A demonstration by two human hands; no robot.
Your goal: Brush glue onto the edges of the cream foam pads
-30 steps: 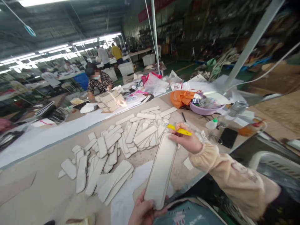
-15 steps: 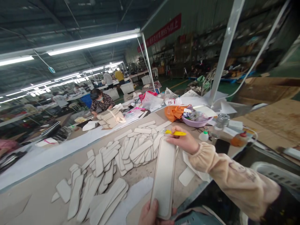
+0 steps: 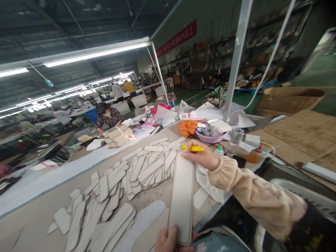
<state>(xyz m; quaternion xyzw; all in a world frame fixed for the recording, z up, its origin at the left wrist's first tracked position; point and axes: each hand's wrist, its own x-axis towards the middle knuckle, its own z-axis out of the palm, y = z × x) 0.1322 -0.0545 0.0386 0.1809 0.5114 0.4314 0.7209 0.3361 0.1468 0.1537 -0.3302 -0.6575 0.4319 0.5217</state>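
My left hand [image 3: 169, 238] is closed on the near end of a long, pale panel with rounded corners [image 3: 181, 199], thumb on top. It slants away from me above the table. At its far end is my right hand [image 3: 203, 155], its fingers around a small tool with a yellow handle [image 3: 195, 148]. A greyish, metallic-looking tip points left; its exact kind is too small to make out. Some right fingers touch the panel's far edge. Left of the panel lies a loose heap of similar pale strips [image 3: 149, 168], with more stacked strips [image 3: 115, 227] nearer me.
Beyond the heap stand a lilac basin [image 3: 211, 138] of odds and ends, an orange bag [image 3: 187, 128], a glass jar [image 3: 234, 143], a green-capped bottle [image 3: 218, 152] and a bottle of orange liquid [image 3: 254, 155]. Across the table a co-worker [image 3: 107, 117] handles stacked pieces. A metal post [image 3: 237, 59] rises at right.
The camera view has turned slightly, so the surroundings sit further left. Both hands keep their hold on the panel and the yellow-handled tool, with little visible movement.
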